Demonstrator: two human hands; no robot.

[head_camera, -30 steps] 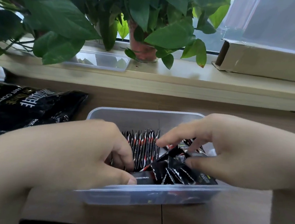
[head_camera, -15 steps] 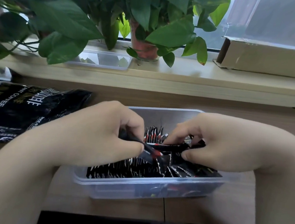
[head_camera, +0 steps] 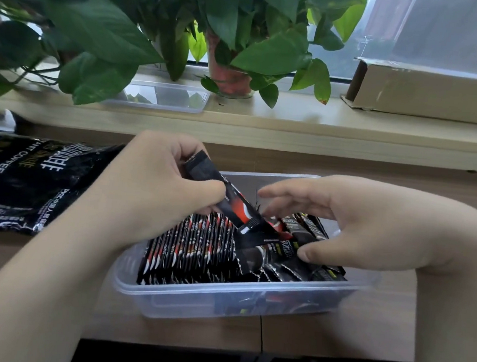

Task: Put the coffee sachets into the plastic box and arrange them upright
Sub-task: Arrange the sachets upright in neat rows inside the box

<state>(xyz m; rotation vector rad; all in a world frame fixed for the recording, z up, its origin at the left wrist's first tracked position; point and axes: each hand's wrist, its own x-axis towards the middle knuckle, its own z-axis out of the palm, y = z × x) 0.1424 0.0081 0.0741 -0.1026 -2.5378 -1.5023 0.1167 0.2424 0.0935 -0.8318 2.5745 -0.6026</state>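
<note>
plastic box (head_camera: pixel 221 297) on tabletop (head_camera: pixel 333 333), centre: coffee sachets (head_camera: pixel 191 243) upright left, loose pile (head_camera: pixel 287 267) right | left hand (head_camera: pixel 155 191) pinches tilted sachet (head_camera: pixel 229 203) | right hand (head_camera: pixel 358 220) spread, thumb on pile | coffee bag (head_camera: pixel 29 180) left | potted plant (head_camera: pixel 232 76) behind

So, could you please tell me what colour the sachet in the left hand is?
The sachet is black with a red-and-white swirl, best in head view.
</note>
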